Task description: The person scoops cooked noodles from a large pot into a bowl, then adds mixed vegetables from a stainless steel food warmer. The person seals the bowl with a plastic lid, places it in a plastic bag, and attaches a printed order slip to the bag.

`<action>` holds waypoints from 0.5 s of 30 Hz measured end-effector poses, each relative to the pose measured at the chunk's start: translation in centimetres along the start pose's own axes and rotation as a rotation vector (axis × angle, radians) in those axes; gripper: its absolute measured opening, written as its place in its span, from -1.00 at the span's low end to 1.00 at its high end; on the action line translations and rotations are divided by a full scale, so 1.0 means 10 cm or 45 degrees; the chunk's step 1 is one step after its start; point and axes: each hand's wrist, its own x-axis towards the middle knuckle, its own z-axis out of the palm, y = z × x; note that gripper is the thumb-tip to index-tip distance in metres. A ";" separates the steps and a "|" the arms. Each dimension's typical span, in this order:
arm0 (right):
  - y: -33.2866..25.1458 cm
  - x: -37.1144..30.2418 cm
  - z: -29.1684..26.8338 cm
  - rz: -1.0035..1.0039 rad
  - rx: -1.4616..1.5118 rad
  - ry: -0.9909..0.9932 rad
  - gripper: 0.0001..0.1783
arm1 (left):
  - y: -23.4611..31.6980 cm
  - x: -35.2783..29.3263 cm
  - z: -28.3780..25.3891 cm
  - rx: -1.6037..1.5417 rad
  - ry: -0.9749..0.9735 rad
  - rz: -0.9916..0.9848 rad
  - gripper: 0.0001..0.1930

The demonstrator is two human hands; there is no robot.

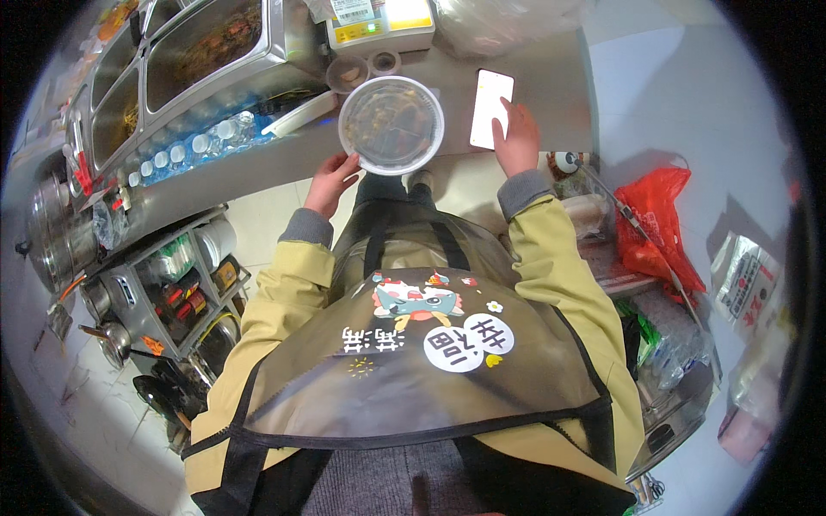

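A round white takeaway bowl (438, 120) with a clear lid stands at the counter's front edge, food showing dimly through the lid. My left hand (331, 183) is beside its near left rim, one fingertip at the rim and the other fingers loosely bent and apart. To the right, a phone (486, 110) with a lit white screen lies on the counter. Over its right side is my right hand (519, 142), index finger and thumb apart at the screen; its other fingers are partly hidden.
Behind the bowl are two small round tubs (348, 74) and a yellow and white machine (379, 30). Water bottles (202, 144) line the steel food trays (206, 60) at left. A red bag (658, 215) is at right, a rack (176, 284) low at left.
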 end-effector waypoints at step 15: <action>-0.08 0.36 0.17 0.098 -0.379 -0.240 -0.42 | -0.14 0.07 -0.08 0.096 -0.005 0.006 -0.45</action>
